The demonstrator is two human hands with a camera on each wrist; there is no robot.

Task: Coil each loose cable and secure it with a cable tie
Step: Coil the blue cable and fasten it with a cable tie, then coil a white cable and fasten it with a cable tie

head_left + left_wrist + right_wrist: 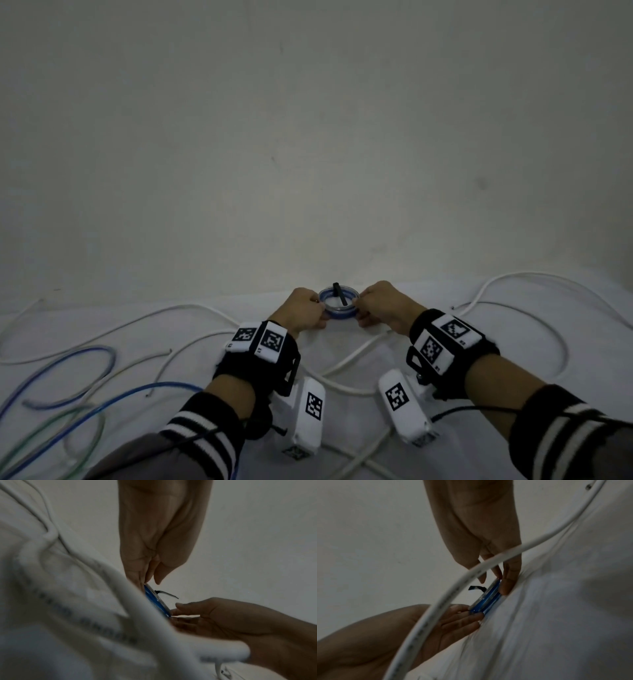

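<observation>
A small coil of blue cable (338,304) sits on the white cloth close to the wall. A black cable tie (339,294) wraps it, with its tail sticking up. My left hand (317,308) pinches the coil's left edge and my right hand (363,306) pinches its right edge. The left wrist view shows the coil (155,600) edge-on between the left hand (149,580) and the right hand (175,611), the tie tail (169,594) pointing away. In the right wrist view the right hand (496,581) and left hand (471,614) hold the coil (485,599).
Several loose white cables (349,358) snake over the cloth around and under my arms. Blue cables (85,353) and a green cable (41,431) lie at the left. One white cable (447,599) arcs just in front of the right wrist. A plain wall (308,137) rises right behind the coil.
</observation>
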